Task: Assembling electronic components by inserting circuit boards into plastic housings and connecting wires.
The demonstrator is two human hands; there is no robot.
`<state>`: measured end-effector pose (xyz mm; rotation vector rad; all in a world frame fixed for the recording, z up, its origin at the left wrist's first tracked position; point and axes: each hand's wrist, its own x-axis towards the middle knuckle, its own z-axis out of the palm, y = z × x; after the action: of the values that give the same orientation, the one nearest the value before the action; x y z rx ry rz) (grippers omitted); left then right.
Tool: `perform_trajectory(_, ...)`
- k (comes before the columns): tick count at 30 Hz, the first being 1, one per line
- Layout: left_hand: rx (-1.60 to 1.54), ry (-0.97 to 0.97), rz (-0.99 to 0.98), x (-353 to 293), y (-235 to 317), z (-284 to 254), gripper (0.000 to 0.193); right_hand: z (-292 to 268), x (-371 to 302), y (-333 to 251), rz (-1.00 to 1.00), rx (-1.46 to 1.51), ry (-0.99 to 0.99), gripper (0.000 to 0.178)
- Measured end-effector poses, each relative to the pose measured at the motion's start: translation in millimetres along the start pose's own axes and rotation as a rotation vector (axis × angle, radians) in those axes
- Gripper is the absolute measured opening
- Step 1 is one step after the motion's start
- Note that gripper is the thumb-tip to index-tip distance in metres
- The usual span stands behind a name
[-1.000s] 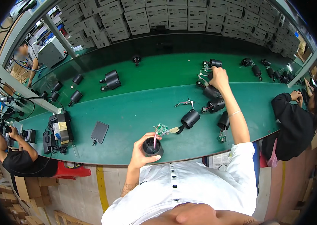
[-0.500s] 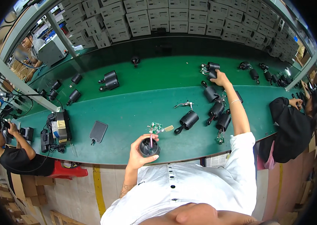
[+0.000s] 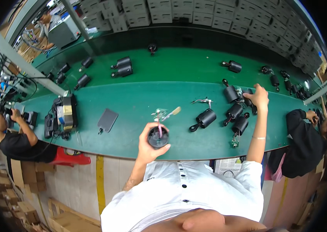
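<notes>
Directions run from the black, hollow, cylindrical housing [image 3: 158, 144], with twelve o'clock toward the far side of the dark-green, flat-topped counter [image 3: 140, 100]. The person's left hand [image 3: 147, 145] has its grip closed around this housing near the counter's front edge, open end turned up to the camera, thumb along its five o'clock side. Thin pink wires [image 3: 160, 130] rise from the mouth toward a small green circuit board [image 3: 158, 113] at twelve; a flat, pale-yellow tab [image 3: 176, 111] juts out at one.

Out between two and three, the person's right hand [image 3: 259, 97] reaches over a partly hidden black cylinder [image 3: 250, 101], fingers bent down at it; whether that grip is closed or loose, I cannot tell. Just beside it, on its left and nearer the person, lie three more black cylinders [image 3: 234, 111], the nearest with a green board [image 3: 234, 143] beside its end.

At two o'clock rests a ribbed black cylinder with a looped end [image 3: 206, 118], and a slim silver metal bracket [image 3: 203, 101] lies just past it. A dark-grey rectangular pad [image 3: 108, 120] lies near ten. A co-worker in black sleeves [image 3: 303, 139] sits at three.
</notes>
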<state>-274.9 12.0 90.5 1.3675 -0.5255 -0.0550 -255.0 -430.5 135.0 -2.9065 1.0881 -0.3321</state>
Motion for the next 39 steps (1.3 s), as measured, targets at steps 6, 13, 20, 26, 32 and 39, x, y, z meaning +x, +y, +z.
perform_trajectory(6, -0.071, -0.077, 0.047, 11.1, 4.4, 20.1, 0.061, -22.6, -95.5, -80.4, -0.44, 1.14, -0.19, 0.033)
perform_trajectory(13, -0.352, -0.258, -0.048, 10.1, 9.4, 30.1, 0.061, 8.6, -153.2, -140.3, -0.583, 1.905, -0.88, 0.032)
perform_trajectory(20, -0.499, -0.211, -0.098, 6.6, 12.2, 30.7, 0.062, 21.7, -160.8, -143.0, -0.582, 2.07, -0.876, 0.022)
perform_trajectory(26, -0.111, -0.247, 0.061, 10.7, 23.2, 30.5, 0.062, 18.9, -159.9, -138.5, -0.354, 2.008, -1.21, 0.011)
perform_trajectory(32, 0.184, -0.305, 0.143, 17.8, 36.9, 19.0, 0.061, 1.4, -148.7, -137.2, -0.313, 1.8, -1.212, 0.008)
perform_trajectory(39, 0.15, -0.229, -0.032, 8.2, 30.2, 17.4, 0.063, -22.8, -154.1, -139.2, -0.382, 1.725, -0.663, 0.017)
